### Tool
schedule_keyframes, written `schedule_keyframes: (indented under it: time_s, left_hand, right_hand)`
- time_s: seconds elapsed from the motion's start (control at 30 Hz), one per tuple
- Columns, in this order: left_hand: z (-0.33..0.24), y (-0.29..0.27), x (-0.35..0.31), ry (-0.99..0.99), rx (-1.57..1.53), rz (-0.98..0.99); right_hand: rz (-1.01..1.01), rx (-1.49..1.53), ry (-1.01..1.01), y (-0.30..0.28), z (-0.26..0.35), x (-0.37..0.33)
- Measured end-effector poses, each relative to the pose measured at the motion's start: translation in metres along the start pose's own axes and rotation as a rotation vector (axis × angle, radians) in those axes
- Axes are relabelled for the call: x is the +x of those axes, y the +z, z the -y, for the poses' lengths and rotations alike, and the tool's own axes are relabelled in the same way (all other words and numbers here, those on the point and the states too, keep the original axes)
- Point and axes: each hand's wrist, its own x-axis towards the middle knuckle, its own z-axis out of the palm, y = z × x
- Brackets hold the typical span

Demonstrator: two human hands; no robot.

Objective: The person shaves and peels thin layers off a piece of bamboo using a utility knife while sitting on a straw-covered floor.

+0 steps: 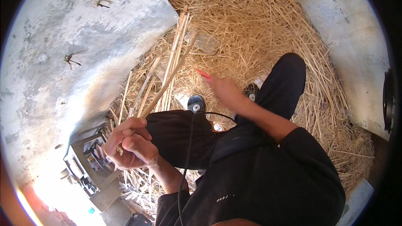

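Observation:
My left hand (130, 144) is closed around the near end of a long, thin bamboo strip (172, 76). The strip slants up and away to the right, over other strips lying beyond it. Low over the straw, my right hand (226, 93) is closed on a slim red object (202, 73), whose tip sticks out to the left. Blur and the fingers hide what kind of object it is. Its tip is apart from the strip in my left hand.
A bundle of pale split strips (179, 42) leans beside the whitewashed wall (83, 29). Loose straw shavings (251, 21) cover the floor. A flat block (204, 42) lies among them. A wooden box (90, 163) stands at lower left. A black cable (189, 150) crosses my lap.

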Motion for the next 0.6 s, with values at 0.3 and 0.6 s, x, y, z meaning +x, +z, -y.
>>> schedule_keyframes:
  time_s: [0.3,0.6]
  left_hand:
    - [0.004,0.002,0.001,0.033,0.012,-0.039]
    - [0.007,0.003,-0.002,0.035,0.001,-0.046]
  right_hand:
    - [-0.278,0.629,-0.365,-0.056,0.064,-0.027]
    - [-0.192,0.585,-0.177,-0.059,0.051,-0.020]
